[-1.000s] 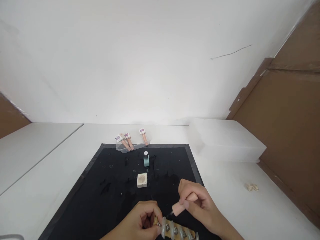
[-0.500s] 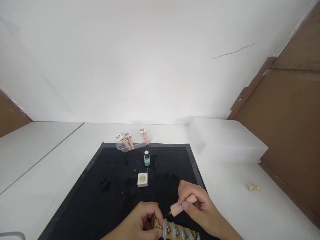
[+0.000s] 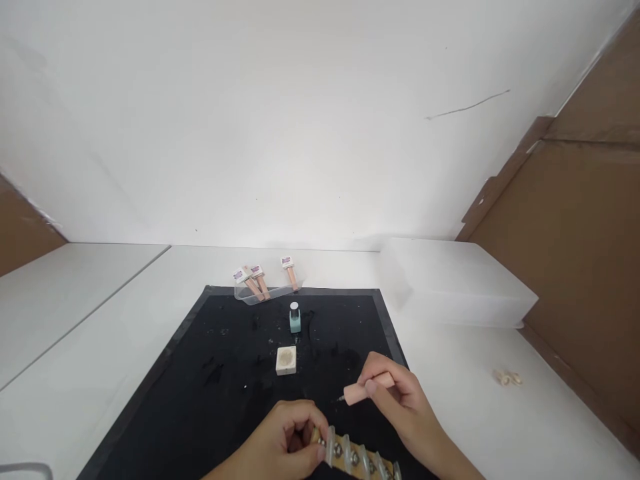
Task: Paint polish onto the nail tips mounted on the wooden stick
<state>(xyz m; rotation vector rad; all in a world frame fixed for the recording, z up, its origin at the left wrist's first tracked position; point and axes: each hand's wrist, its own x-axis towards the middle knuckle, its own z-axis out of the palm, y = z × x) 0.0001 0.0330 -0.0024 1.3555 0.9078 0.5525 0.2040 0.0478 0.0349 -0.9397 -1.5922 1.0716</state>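
Observation:
My left hand point(image 3: 297, 440) is closed around the near-left end of a yellowish strip point(image 3: 367, 459). Clear nail tips point(image 3: 347, 453) cross this strip slantwise, with shiny silver bits between them. My right hand point(image 3: 400, 400) pinches a pink-handled fine brush point(image 3: 356, 393), its thin dark tip pointing left and down. That tip hovers above the strip, apart from it. Beyond my hands, a small white block point(image 3: 286, 361) with a round beige patch lies on the black mat point(image 3: 235, 373). Behind it stands a bottle of light-blue nail polish point(image 3: 295, 320) with a white-topped cap.
A clear plastic tray point(image 3: 243, 297) at the mat's far edge holds several pink sticks point(image 3: 263, 285) with white labelled ends. To the right, a translucent white box point(image 3: 460, 283) stands by the wall. Small beige loops point(image 3: 508, 378) lie on the white table point(image 3: 465, 373).
My right hand has lifted the brush up and away from the strip. The brush handle has turned slightly. My left hand has tilted the strip, bringing more of it into view.

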